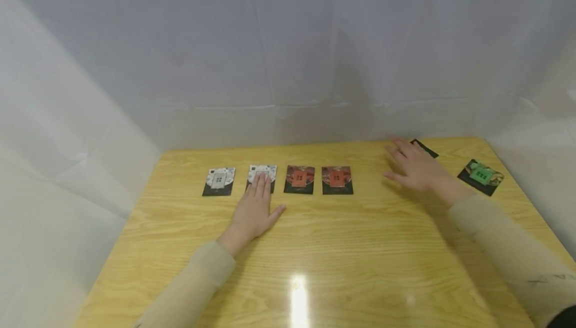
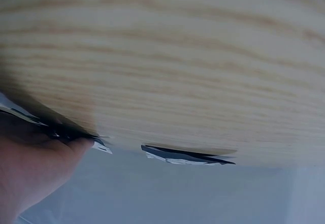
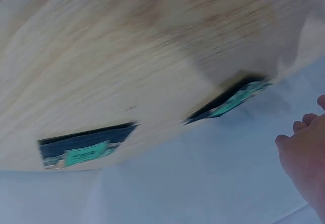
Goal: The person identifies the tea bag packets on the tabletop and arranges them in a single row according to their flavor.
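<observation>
In the head view my left hand [image 1: 253, 213] lies with straight fingers over a white-and-black packet [image 1: 262, 168], fingertips on its front. Left of it is a similar white-and-black packet [image 1: 219, 180]. Two red-and-black packets [image 1: 299, 179] continue the row to the right. My right hand [image 1: 416, 169] hovers with fingers spread near the table's back edge, holding nothing. It partly hides a dark packet [image 1: 426, 149] there; the right wrist view shows that packet's green label [image 3: 236, 101]. Another green-and-black packet [image 1: 481, 176] lies tilted by the right edge.
The packets lie on a wooden table [image 1: 324, 248] with a bright light reflection near its front. White cloth [image 1: 216, 58] hangs behind the table and along both sides.
</observation>
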### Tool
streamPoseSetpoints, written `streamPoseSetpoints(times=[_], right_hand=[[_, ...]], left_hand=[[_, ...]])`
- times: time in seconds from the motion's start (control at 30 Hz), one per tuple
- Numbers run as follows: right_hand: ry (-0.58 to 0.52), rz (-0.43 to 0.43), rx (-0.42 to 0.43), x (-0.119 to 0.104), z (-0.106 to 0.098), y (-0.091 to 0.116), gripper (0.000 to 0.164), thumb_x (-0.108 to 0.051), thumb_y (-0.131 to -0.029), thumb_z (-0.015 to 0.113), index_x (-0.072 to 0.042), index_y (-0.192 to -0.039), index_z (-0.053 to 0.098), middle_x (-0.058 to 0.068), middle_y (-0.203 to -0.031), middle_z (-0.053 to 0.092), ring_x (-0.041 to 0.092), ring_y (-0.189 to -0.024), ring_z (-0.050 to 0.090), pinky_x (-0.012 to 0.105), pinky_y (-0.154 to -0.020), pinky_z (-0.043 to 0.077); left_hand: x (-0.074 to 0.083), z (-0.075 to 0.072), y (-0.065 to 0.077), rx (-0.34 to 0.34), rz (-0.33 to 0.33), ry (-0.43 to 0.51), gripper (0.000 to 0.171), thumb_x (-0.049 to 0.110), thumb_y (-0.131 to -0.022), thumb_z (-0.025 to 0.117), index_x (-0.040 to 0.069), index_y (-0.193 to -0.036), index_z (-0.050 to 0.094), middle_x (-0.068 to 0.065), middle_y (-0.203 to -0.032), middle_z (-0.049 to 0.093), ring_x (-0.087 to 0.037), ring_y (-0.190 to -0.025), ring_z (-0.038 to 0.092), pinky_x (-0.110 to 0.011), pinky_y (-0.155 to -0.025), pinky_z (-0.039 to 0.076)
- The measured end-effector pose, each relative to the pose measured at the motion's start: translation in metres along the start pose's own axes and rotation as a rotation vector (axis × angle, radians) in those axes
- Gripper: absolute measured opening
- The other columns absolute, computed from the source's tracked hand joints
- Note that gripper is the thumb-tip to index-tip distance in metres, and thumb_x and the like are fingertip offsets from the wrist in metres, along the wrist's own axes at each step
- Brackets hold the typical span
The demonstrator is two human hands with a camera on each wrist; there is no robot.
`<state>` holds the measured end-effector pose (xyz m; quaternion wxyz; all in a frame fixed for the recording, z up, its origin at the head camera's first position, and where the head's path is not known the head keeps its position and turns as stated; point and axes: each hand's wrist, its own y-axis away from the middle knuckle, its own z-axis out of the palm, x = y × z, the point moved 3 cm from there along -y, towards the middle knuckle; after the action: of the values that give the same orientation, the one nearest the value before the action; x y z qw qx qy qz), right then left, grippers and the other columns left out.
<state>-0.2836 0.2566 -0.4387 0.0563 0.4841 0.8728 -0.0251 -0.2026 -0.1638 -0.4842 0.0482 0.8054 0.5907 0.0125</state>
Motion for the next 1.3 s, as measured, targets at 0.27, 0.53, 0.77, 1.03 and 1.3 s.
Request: streamPoseSetpoints(times=[0.27, 0.53, 0.77, 1.03, 1.3], right_hand=[[-0.038, 0.057, -0.034, 0.03, 0.003, 0.01, 0.081, -0.052, -0.108, 0.055, 0.004, -0.163, 0.033, 0.035, -0.172, 0.016, 0.055, -0.159, 0.017, 0.07, -0.13, 0.018], [-0.09, 0.111, -0.087, 0.057, 0.012, 0.027, 0.088, -0.056, -0.108, 0.051, 0.003, -0.167, 0.023, 0.035, -0.174, 0.009, 0.054, -0.161, 0.011, 0.069, -0.132, 0.014], [-0.078, 0.123, -0.116, 0.064, 0.021, 0.037, 0.084, -0.056, -0.109, 0.047, 0.0, -0.167, 0.025, 0.036, -0.172, 0.016, 0.059, -0.157, 0.019, 0.073, -0.128, 0.02], [-0.022, 0.118, -0.101, 0.055, 0.031, 0.039, 0.085, -0.058, -0.11, 0.043, 0.001, -0.168, 0.02, 0.035, -0.173, 0.013, 0.059, -0.157, 0.019, 0.073, -0.128, 0.02], [0.107, 0.131, -0.076, 0.028, 0.036, 0.038, 0.087, -0.059, -0.11, 0.043, 0.005, -0.166, 0.024, 0.039, -0.169, 0.02, 0.061, -0.153, 0.027, 0.075, -0.126, 0.025]], left_hand=[[-0.001, 0.002, -0.001, -0.001, 0.0, -0.002, 0.093, 0.066, -0.11, 0.028, -0.006, -0.167, 0.011, -0.027, -0.176, 0.006, -0.043, -0.166, 0.009, -0.049, -0.137, 0.018], [0.0, 0.001, 0.0, 0.001, 0.002, -0.001, 0.093, 0.065, -0.11, 0.031, -0.007, -0.167, 0.013, -0.027, -0.176, 0.007, -0.043, -0.165, 0.01, -0.05, -0.137, 0.019], [0.0, 0.001, -0.001, -0.016, -0.002, 0.002, 0.093, 0.066, -0.11, 0.027, -0.006, -0.167, 0.008, -0.026, -0.176, 0.003, -0.042, -0.166, 0.007, -0.049, -0.137, 0.016], [0.0, 0.001, -0.001, -0.008, -0.004, 0.006, 0.093, 0.065, -0.11, 0.03, -0.007, -0.167, 0.011, -0.027, -0.176, 0.005, -0.043, -0.166, 0.008, -0.05, -0.137, 0.017], [0.0, 0.001, -0.001, -0.008, -0.004, 0.012, 0.094, 0.065, -0.11, 0.031, -0.007, -0.167, 0.011, -0.027, -0.176, 0.005, -0.043, -0.166, 0.008, -0.05, -0.137, 0.017]])
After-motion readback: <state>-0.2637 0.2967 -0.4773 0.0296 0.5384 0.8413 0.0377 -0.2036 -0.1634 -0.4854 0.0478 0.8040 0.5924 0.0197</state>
